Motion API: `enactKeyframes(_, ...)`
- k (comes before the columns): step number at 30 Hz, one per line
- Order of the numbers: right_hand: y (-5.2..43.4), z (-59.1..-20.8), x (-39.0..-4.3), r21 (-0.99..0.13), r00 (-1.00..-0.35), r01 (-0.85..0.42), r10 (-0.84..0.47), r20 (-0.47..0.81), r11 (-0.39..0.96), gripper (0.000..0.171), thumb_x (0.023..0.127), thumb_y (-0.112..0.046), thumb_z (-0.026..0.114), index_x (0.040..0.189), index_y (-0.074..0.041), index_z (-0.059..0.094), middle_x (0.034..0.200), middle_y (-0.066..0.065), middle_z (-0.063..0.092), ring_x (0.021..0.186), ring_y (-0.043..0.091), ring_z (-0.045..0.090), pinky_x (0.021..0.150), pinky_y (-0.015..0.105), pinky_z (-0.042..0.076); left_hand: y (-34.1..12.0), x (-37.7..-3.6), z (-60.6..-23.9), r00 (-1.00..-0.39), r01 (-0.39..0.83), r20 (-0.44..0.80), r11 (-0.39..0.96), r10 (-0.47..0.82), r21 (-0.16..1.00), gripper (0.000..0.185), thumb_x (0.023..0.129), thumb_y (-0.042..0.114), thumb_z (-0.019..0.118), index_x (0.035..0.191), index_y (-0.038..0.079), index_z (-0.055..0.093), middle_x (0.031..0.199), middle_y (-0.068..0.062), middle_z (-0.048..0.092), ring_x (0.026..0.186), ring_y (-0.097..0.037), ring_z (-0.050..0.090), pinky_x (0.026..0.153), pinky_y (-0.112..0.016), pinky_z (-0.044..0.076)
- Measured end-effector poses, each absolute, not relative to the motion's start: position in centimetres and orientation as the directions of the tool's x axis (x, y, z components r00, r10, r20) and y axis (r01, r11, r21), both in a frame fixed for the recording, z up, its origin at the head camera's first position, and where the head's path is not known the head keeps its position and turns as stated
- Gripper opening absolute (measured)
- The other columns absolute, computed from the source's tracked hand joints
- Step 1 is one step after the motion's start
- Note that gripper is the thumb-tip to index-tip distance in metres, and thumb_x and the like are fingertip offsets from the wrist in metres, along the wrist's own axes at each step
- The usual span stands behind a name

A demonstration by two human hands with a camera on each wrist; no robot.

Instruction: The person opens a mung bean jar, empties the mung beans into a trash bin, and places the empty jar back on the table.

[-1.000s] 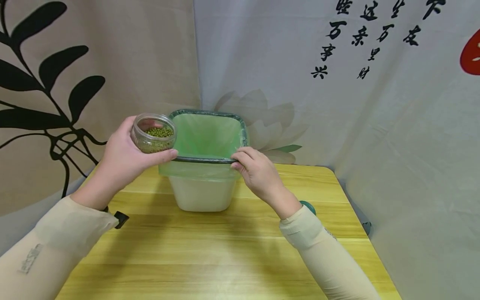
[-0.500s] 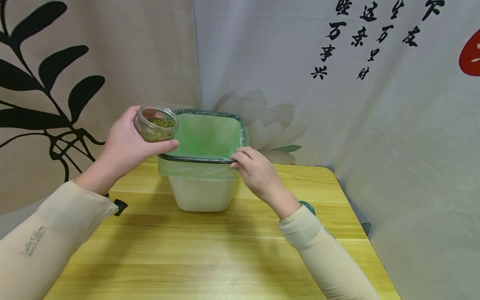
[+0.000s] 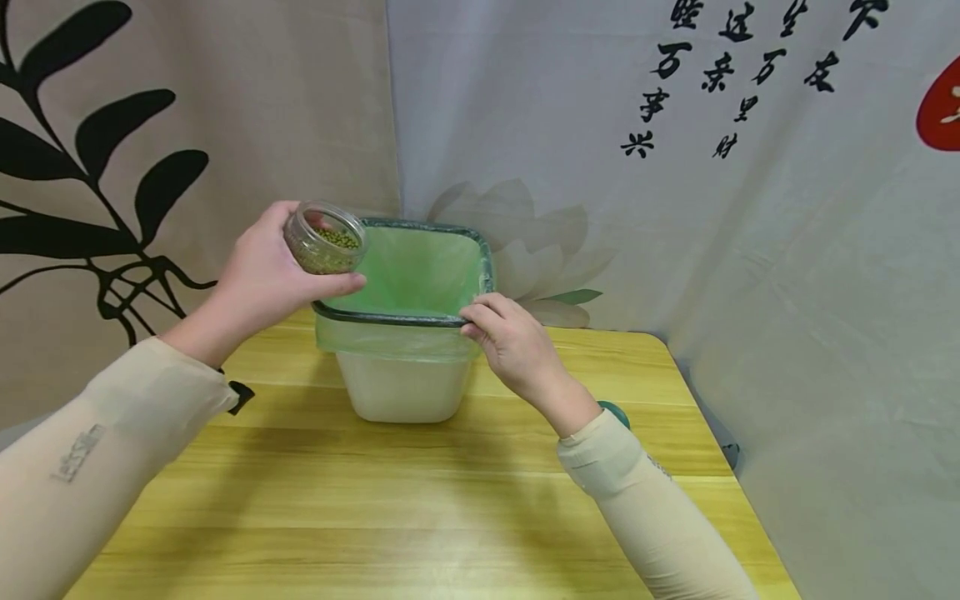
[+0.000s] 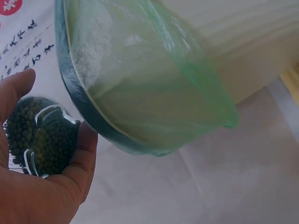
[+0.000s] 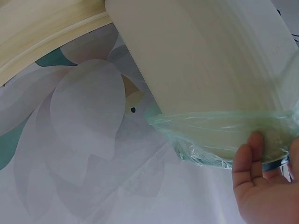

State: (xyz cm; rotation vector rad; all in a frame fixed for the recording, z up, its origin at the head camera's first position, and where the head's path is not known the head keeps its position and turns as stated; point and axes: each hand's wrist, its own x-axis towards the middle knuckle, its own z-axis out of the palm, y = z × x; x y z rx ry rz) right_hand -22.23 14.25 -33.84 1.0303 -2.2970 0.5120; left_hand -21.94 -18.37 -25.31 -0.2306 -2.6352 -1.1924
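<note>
Left hand fingers curl around a clear jar of green beans, tilted over the bin's left rim. Right hand fingertips pinch the bin's near right rim; green liner inside.

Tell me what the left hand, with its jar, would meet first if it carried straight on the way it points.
Likely the green bag liner inside the bin. The left hand holds the jar of green beans tilted toward the bin's opening, at its near-left rim; depth is uncertain, so it might touch the dark rim band first.
</note>
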Motion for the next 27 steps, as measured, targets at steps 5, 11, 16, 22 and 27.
enactKeyframes(5,14.3,-33.8,-22.2,-0.112,-0.543,-0.768,-0.548,0.636,0.631,0.020,0.102,-0.021,0.068,0.117,-0.008,0.073,0.116,0.008,0.070,0.106,0.025,0.068,0.094,0.037,0.059,-18.3,-22.7,-25.2,-0.961,0.233,0.272,0.690,0.055,0.685,0.116,0.074,0.062,0.093,0.160,0.008,0.035,0.149,-0.017,0.055,0.133,-0.039,0.056,0.103,-0.060,0.051)
enactKeyframes(11,14.3,-33.7,-22.2,-0.122,-0.551,-0.766,-0.546,0.631,0.631,0.020,0.103,-0.021,0.068,0.117,-0.008,0.073,0.117,0.008,0.070,0.106,0.024,0.068,0.095,0.037,0.059,-18.2,-23.6,-25.0,-0.966,0.229,0.248,0.698,0.075,0.679,0.121,0.076,0.064,0.090,0.162,0.004,0.030,0.149,-0.023,0.053,0.131,-0.042,0.056,0.103,-0.062,0.051)
enactKeyframes(16,14.3,-33.7,-22.1,-0.125,-0.554,-0.765,-0.547,0.627,0.632,0.021,0.102,-0.022,0.068,0.117,-0.008,0.073,0.117,0.008,0.070,0.107,0.024,0.069,0.096,0.037,0.059,-18.0,-24.1,-24.9,-0.972,0.226,0.213,0.675,0.104,0.703,0.120,0.080,0.060,0.089,0.163,0.001,0.025,0.151,-0.025,0.050,0.132,-0.042,0.055,0.104,-0.061,0.050)
enactKeyframes(22,14.3,-33.7,-22.2,-0.128,-0.559,-0.762,-0.545,0.625,0.634,0.021,0.103,-0.022,0.068,0.117,-0.008,0.074,0.117,0.008,0.071,0.108,0.025,0.069,0.097,0.037,0.059,-17.9,-24.3,-25.0,-0.973,0.226,0.194,0.670,0.123,0.707,0.120,0.083,0.056,0.089,0.165,0.001,0.020,0.155,-0.026,0.046,0.136,-0.043,0.053,0.108,-0.063,0.050)
enactKeyframes(27,14.3,-33.6,-22.1,-0.132,-0.559,-0.764,-0.546,0.624,0.632,0.021,0.103,-0.022,0.068,0.117,-0.008,0.073,0.117,0.008,0.071,0.109,0.025,0.069,0.098,0.037,0.059,-17.7,-24.6,-24.8,-0.969,0.233,0.218,0.704,0.113,0.671,0.116,0.081,0.053,0.089,0.164,0.004,0.025,0.153,-0.024,0.050,0.135,-0.043,0.055,0.107,-0.064,0.050)
